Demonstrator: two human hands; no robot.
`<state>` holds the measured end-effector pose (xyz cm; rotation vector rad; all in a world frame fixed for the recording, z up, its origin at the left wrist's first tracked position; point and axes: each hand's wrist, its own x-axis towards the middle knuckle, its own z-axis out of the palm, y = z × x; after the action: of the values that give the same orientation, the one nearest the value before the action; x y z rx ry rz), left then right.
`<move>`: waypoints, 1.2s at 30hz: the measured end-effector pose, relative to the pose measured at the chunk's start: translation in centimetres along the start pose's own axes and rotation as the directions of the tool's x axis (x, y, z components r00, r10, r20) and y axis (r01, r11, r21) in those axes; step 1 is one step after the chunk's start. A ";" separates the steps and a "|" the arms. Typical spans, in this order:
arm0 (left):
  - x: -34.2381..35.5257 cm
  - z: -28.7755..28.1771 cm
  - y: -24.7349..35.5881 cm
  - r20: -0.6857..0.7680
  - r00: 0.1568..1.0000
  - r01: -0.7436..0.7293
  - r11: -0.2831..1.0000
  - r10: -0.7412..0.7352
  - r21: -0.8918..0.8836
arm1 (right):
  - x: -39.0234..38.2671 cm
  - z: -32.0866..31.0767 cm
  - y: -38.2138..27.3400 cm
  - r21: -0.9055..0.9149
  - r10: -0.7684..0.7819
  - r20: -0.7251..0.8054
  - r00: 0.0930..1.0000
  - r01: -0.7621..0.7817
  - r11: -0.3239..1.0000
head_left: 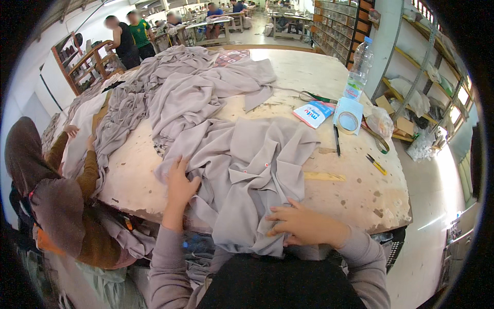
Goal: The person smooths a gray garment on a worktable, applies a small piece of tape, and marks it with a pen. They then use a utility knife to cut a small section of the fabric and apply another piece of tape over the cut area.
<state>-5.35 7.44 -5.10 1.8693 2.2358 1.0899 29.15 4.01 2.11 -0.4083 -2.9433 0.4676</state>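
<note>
Now the gray cloth point(252, 180) lies under and between the fingers — left hand point(181, 186) spread wide, right hand point(304, 224) loose with fingers apart. Past the right fingers, a black pen point(336, 141) lies on the surface point(355, 193).

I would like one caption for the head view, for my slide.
Left hand and right hand on rumpled grey fabric, at a worn worktable.

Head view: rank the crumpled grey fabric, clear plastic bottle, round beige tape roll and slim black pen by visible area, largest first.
Crumpled grey fabric
Clear plastic bottle
Round beige tape roll
Slim black pen
</note>
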 end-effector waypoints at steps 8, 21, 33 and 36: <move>-1.5 0.0 9.8 0.104 0.892 -0.448 0.891 0.439 0.079 | -1.2 -2.3 2.0 0.368 0.373 -0.355 0.857 -0.238 0.899; -5.3 -6.6 1.4 -0.252 0.937 -0.130 0.428 -0.243 -0.894 | -4.6 -1.4 3.6 0.460 0.548 -0.499 0.672 -0.330 0.824; -6.1 -8.1 3.7 -0.030 0.996 -0.055 0.296 0.087 -0.954 | 0.4 -2.6 2.6 0.421 0.480 -0.437 0.761 -0.299 0.856; -3.3 -9.2 8.8 -0.138 0.803 -0.403 0.359 0.580 -0.842 | 6.1 -3.6 1.3 0.232 0.229 -0.494 0.839 -0.127 0.964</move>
<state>-1.02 0.42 5.07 1.9829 0.6457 1.5728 24.30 7.96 5.64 -0.6705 -2.3243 0.5538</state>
